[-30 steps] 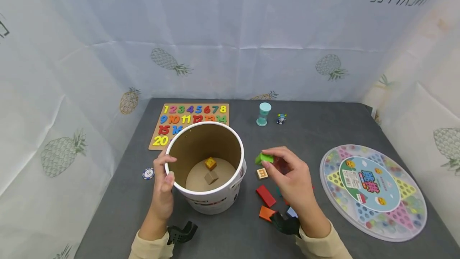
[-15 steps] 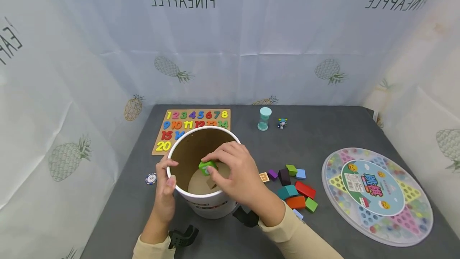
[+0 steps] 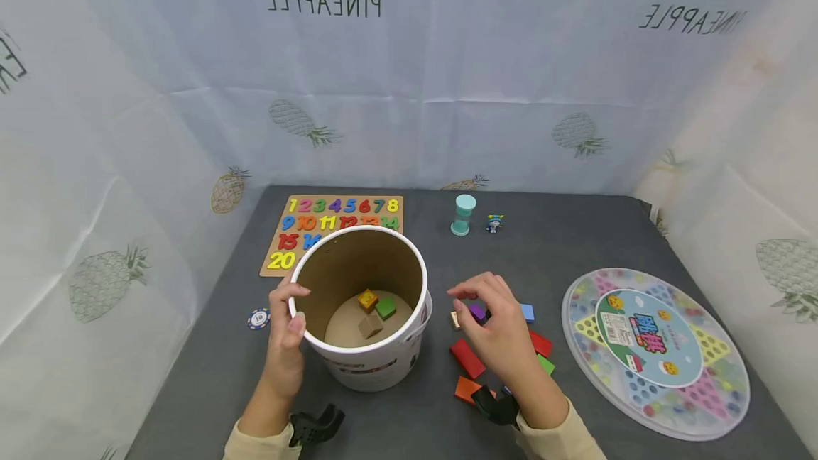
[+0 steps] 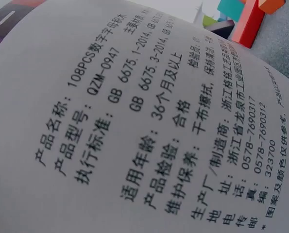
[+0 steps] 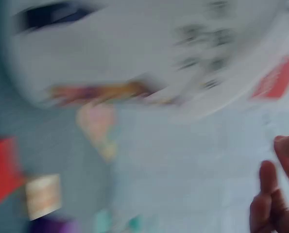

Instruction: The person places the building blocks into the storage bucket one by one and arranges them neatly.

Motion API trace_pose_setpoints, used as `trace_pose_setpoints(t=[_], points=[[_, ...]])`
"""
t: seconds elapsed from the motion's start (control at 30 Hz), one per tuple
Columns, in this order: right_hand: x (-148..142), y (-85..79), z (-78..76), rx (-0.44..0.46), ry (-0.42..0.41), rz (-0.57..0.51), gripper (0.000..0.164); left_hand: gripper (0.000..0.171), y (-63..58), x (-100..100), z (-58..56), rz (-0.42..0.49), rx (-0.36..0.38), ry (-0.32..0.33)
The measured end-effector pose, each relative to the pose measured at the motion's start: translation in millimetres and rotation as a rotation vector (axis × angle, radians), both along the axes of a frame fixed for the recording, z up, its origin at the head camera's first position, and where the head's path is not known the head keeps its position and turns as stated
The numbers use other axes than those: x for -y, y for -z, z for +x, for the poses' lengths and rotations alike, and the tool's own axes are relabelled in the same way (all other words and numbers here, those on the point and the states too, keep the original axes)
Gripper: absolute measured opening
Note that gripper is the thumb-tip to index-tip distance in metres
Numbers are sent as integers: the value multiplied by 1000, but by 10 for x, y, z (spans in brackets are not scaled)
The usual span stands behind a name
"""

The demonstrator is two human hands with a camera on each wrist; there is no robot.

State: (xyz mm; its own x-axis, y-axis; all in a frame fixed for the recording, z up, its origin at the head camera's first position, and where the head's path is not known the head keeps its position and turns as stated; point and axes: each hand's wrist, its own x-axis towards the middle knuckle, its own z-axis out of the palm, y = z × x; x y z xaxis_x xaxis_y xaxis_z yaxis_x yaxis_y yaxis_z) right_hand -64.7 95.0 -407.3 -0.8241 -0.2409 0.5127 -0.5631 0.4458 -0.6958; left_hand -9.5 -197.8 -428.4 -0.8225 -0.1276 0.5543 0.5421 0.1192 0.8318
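Observation:
My left hand (image 3: 283, 346) grips the left rim of a white bucket (image 3: 373, 373), thumb outside and fingers over the edge. Down on its floor lie a yellow block (image 3: 367, 299), a green block (image 3: 385, 308) and a plain wooden block (image 3: 370, 326). To the right of the bucket, my right hand (image 3: 501, 329) hovers over loose blocks, fingers loosely bent and nothing between them. It partly covers a purple block (image 3: 477, 313); a red block (image 3: 468, 358) and an orange block (image 3: 467, 390) lie beside it. Printed bucket wall (image 4: 110, 126) fills the left wrist view. The right wrist view is blurred.
Behind the bucket lies a number puzzle board (image 3: 275, 241), partly hidden. A poker chip (image 3: 258, 319) is at the left. At the back stand an hourglass (image 3: 463, 215) and a small figurine (image 3: 494, 223). A round Chinese checkers set (image 3: 655, 353) takes up the right side.
My right hand carried the green block into the bucket, let it go, and moved back right over the loose blocks. The left hand keeps its grip on the rim.

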Motion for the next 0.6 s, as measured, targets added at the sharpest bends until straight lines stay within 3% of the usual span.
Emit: trace_pose_setpoints(t=[0.13,0.27,0.4,0.5,0.6], points=[[-162,416,18,181,138,275,22,38,-3,-6,-8,-4,-21,7],[-248,752,79,313,174,524,40,38,-2,-9,-2,5,-21,20],[-247,893,132,265,150,667,52,38,-8,-11,9,4,2,5],[-215,932,148,218,133,720,56,39,-15,-14,12,3,2,-4],[-193,953,164,229,125,748,59,38,-19,-19,13,3,2,3]])
